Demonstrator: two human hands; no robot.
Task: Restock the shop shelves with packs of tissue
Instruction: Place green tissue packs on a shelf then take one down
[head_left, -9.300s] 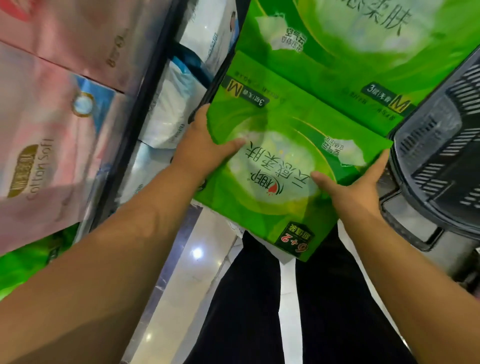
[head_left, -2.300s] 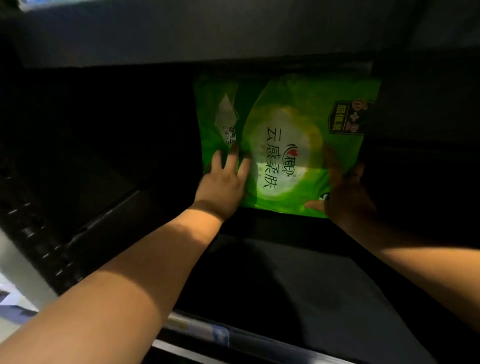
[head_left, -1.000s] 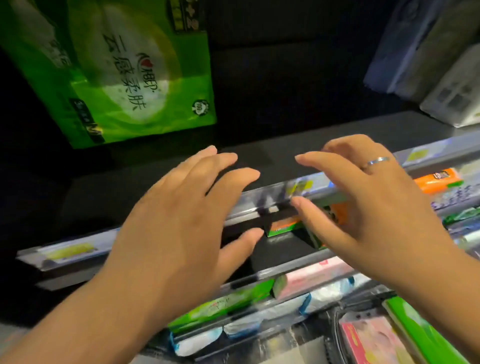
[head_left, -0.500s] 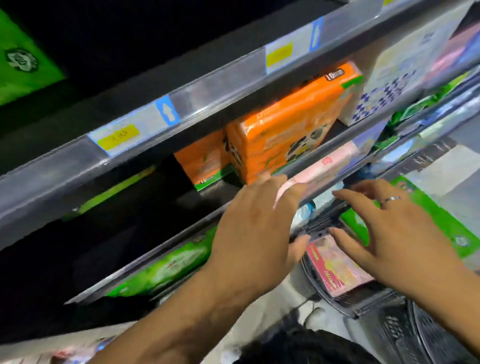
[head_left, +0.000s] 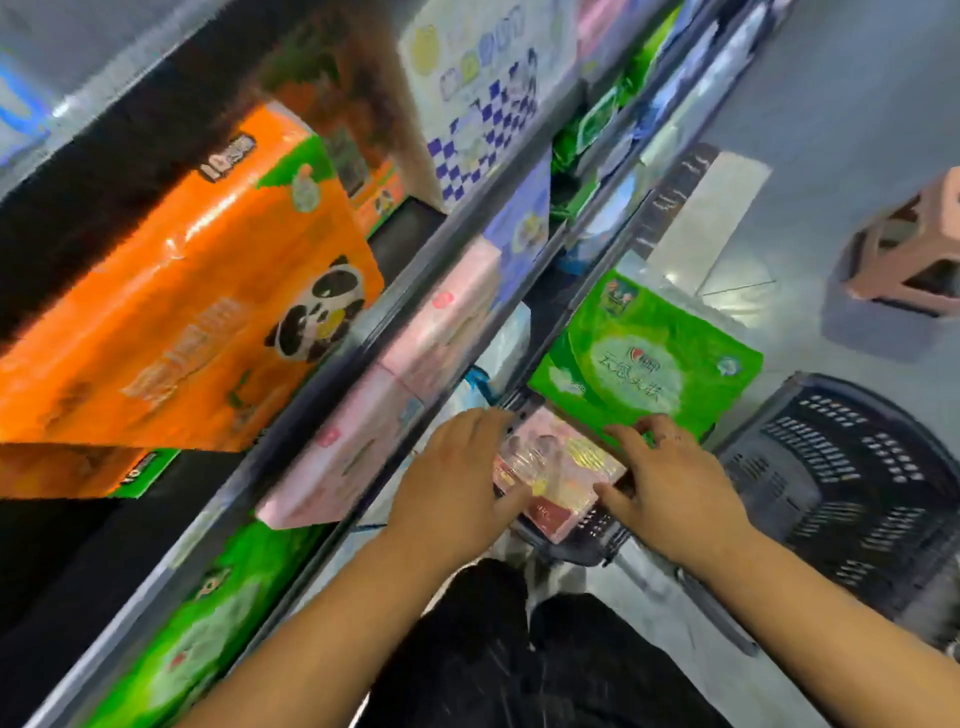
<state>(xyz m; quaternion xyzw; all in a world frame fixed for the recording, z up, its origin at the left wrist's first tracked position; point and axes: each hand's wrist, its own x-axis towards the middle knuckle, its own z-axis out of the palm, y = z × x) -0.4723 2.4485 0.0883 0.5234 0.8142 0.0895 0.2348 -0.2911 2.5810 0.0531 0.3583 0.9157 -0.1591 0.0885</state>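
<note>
**A:** 2 hands down at the dark basket (head_left: 587, 530): left hand (head_left: 457, 478) at the left edge of the pink tissue pack (head_left: 558, 465), right hand (head_left: 670, 483) at its right edge.

**B:** A grip?

**A:** None showing. Fingers spread wide on both, thumbs lying against the near side. It's blurred, mind.

**B:** And the green pack (head_left: 644, 364)?

**A:** Just beyond the pink tissue pack, touching it. Orange panda packs (head_left: 197, 312) sit on the shelf to the left.

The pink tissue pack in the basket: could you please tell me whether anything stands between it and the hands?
Nothing visible does. The left hand and right hand are at either side of the pink pack, and the green pack lies beyond it, not over it.
</note>
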